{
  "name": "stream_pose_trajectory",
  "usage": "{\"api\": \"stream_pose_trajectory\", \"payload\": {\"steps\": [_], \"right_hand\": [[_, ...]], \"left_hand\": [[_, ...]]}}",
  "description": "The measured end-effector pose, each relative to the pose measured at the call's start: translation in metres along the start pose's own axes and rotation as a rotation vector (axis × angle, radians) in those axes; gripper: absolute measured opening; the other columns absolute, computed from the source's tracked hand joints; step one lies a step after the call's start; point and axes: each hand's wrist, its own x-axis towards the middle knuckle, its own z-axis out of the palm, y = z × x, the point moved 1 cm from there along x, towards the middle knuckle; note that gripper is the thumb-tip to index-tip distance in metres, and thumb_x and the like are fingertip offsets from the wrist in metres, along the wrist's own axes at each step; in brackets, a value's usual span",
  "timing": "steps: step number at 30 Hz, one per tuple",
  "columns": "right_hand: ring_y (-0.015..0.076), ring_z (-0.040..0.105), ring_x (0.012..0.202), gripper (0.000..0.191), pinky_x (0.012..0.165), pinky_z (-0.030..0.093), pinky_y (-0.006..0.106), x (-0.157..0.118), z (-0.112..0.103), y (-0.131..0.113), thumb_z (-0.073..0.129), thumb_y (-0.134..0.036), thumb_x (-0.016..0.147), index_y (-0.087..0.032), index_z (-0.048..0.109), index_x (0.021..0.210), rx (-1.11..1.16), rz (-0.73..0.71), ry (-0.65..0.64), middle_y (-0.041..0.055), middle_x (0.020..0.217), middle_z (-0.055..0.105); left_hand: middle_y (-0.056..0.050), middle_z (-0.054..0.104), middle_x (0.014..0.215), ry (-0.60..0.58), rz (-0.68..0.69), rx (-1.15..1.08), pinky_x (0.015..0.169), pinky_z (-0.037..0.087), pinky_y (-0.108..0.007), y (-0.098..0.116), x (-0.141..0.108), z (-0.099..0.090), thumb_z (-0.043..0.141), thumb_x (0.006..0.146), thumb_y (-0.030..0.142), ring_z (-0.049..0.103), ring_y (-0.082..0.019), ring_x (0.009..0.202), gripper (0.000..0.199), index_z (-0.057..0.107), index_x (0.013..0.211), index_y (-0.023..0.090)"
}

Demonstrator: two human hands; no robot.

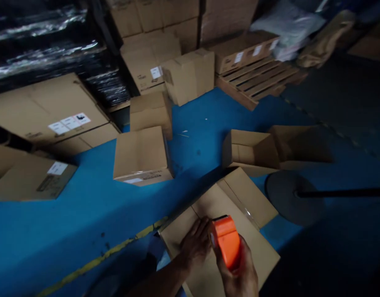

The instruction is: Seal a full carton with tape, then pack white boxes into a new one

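An orange tape dispenser is gripped in my right hand, held above a closed cardboard box. The fingers wrap round its sides, and its dark edge faces away from me. My left hand lies on the top of the same box, fingers stretched out along the seam between the flaps, just left of the dispenser. Whether any tape runs from the dispenser to the box cannot be made out. Another brown carton lies against the far side of this box.
Two open cartons stand beyond, beside a round black stand base with a pole. Closed boxes sit on the blue floor at left. A wooden pallet and stacked cartons are at the back. A yellow line crosses the floor.
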Motion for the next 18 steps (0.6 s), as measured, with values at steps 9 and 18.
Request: {"api": "stream_pose_trajectory", "payload": {"steps": [9,18], "right_hand": [[0.0319,0.069,0.086,0.096,0.072,0.056,0.043,-0.011,0.004,0.047,0.061,-0.086,0.073,-0.014,0.056,0.137,-0.208,0.091,-0.148,0.0175,0.112,0.071],[0.0345,0.068,0.106,0.069,0.086,0.055,0.044,-0.009,0.002,0.043,0.063,-0.066,0.083,-0.019,0.058,0.133,-0.116,-0.027,-0.265,0.0127,0.119,0.07]], "left_hand": [[-0.013,0.057,0.157,-0.023,-0.111,-0.662,0.132,0.026,-0.05,-0.017,0.001,-0.024,0.047,0.1,0.017,0.041,-0.026,0.154,0.047,0.056,0.147,0.017],[-0.013,0.073,0.108,-0.207,-0.808,-1.56,0.079,0.057,-0.038,-0.017,0.008,-0.045,0.036,0.099,0.058,0.069,-0.023,0.095,0.053,0.067,0.11,0.016]]}}
